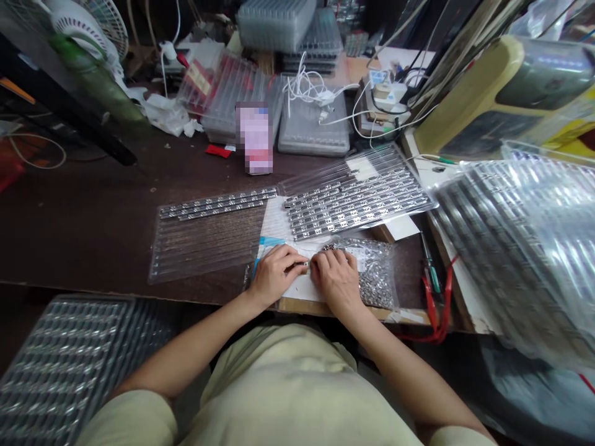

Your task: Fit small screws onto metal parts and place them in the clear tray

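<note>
The left hand (276,275) and right hand (337,280) rest close together at the near edge of the desk (97,217), on a white sheet of paper (297,288). The left fingers (290,259) curl inward and pinch a small metal part (302,264) at their tips. The right fingers (320,263) bend toward the same part and reach its other end (whether they grip it or only touch it is hard to tell at this size).

Just beside the right hand lies a transparent bag of small metal pieces (372,272), partly under the wrist. Beyond the fingers, a plastic tray (357,197) holds rows of metal strips, well filled and near the hands. To its left, a second plastic tray (204,238) holds metal strips (218,203) only along its far rows.

Farther along the desk stand stacked plastic trays (274,25), a tangle of white cable (302,87) and a blurred upright object (254,137). A red cord (439,310) hangs off the desk's right side.
</note>
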A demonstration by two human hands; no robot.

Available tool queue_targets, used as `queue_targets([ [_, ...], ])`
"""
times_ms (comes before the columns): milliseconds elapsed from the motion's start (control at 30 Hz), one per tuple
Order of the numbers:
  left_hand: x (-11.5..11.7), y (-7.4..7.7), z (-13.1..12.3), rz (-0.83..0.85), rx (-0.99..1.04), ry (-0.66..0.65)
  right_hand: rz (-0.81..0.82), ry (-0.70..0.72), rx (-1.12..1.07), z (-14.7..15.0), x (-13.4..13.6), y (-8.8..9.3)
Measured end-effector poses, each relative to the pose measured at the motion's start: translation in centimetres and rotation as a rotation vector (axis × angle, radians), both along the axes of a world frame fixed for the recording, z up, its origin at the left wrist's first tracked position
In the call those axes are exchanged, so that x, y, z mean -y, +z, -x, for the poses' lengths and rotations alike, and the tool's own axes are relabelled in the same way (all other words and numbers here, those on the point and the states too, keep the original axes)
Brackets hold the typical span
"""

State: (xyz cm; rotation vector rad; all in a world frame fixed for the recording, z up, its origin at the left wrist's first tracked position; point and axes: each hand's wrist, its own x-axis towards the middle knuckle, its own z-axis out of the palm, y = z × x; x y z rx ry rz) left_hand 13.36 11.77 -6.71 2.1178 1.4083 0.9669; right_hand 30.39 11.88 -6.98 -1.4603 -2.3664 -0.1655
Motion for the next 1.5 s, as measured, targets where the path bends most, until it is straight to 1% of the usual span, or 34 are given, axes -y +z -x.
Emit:
queue_targets([
  [133, -0.1, -0.7, -0.1, 0.013, -0.011, -0.015, 0.041, -0.002, -0.125, -0.5, -0.2, -0.5],
  [267, -0.2, -1.0, 0.0, 0.021, -0.008, -0.028, 0.058, -0.01, -0.159, -0.5, -0.1, -0.5],
  [400, -0.2, -0.9, -0.1, 0.03, 0.005, -0.019, 0.06, -0.006, -0.182, -0.5, 0.0, -0.6],
  [533, -0.1, -0.7, -0.2, 0.024, 0.008, -0.032, 0.042, 0.027, -0.23, -0.7, -0.1, -0.8],
  [800, -0.1, -0.8, 0.0, 0.003, -0.091, -0.052, 0.073, 0.029, -0.225, -0.8, 0.0, -1.0],
  [1000, 0.1, -0.8, -0.3, 0.027, -0.049, -0.054, 0.068, 0.031, -0.253, -0.9, 0.0, -1.0],
  [1100, -0.1, -0.1, 0.1, 0.023, 0.042, -0.028, 0.053, 0.03, -0.298, -0.7, 0.0, -0.6],
  [1167, -1.4, 0.7, 1.0, 0.008, 0.106, 0.029, 0.056, 0.045, -0.338, -0.3, 0.0, -0.3],
  [1200, -2.5, 1.1, 1.6, -0.003, 0.117, 0.072, 0.067, 0.058, -0.353, 0.0, 0.0, -0.2],
  [1300, -7.0, 1.8, 3.7, -0.047, 0.041, 0.223, 0.116, 0.087, -0.363, 1.1, 0.1, -0.1],
  [1400, -11.2, 1.6, 5.5, -0.055, -0.129, 0.327, 0.151, 0.065, -0.36, 2.1, 0.0, -0.3],
  [1433, -12.0, 1.4, 5.9, -0.05, -0.194, 0.339, 0.156, 0.057, -0.365, 2.3, -0.1, -0.4],
  [1500, -12.6, 0.9, 6.6, -0.037, -0.309, 0.346, 0.163, 0.053, -0.378, 2.4, -0.2, -0.6],
])
